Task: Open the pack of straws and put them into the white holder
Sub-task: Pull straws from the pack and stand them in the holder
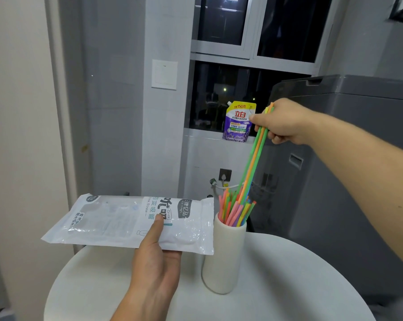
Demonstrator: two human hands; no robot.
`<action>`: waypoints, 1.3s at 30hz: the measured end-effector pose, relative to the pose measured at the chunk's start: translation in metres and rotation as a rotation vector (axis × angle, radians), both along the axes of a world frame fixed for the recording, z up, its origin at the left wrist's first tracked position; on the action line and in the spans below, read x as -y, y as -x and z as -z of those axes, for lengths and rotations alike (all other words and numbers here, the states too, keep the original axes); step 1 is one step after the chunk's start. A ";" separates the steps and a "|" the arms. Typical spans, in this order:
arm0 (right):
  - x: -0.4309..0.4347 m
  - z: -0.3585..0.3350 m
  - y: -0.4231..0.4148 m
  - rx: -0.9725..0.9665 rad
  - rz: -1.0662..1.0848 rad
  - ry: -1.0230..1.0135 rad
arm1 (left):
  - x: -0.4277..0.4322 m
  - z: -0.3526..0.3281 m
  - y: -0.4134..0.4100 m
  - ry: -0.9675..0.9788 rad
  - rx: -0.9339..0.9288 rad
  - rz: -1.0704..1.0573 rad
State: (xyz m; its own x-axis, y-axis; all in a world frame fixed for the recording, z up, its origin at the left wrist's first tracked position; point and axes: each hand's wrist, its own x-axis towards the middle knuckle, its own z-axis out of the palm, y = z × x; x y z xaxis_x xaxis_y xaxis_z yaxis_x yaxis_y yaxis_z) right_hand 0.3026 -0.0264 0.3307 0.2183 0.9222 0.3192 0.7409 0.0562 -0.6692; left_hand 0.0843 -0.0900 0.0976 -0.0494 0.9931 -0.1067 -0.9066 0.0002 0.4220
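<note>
The round, smooth white counter (288, 274) carries a matte white cylindrical holder (223, 256), already bristling with thin pink, green, yellow and orange straws (234, 212). Just left of the holder, the left hand (156, 262) holds the crinkly, translucent plastic pack (131, 222) flat above the counter, thumb pressed on top and fingers closed beneath it. Above and right of the holder, the right hand (281, 122) pinches a slim bundle of long green and orange straws (256, 154), whose lower ends reach down among those in the holder.
</note>
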 end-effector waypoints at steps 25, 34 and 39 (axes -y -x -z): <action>0.014 0.112 0.007 0.228 -0.221 0.145 | 0.000 0.002 -0.003 0.019 -0.024 -0.022; 0.023 0.126 0.014 0.255 -0.132 -0.175 | 0.001 0.001 -0.004 0.004 -0.015 0.016; 0.023 0.140 0.014 0.499 -0.119 -0.152 | 0.001 0.002 -0.004 -0.008 -0.015 0.028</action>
State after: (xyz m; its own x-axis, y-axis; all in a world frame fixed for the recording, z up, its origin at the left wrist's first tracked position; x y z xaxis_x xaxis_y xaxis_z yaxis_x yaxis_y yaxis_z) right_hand 0.2887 -0.0491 0.1912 -0.0976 0.8664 0.4897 0.9495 0.2286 -0.2151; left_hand 0.0884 -0.0912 0.0956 -0.0233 0.9949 -0.0979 -0.8997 0.0219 0.4360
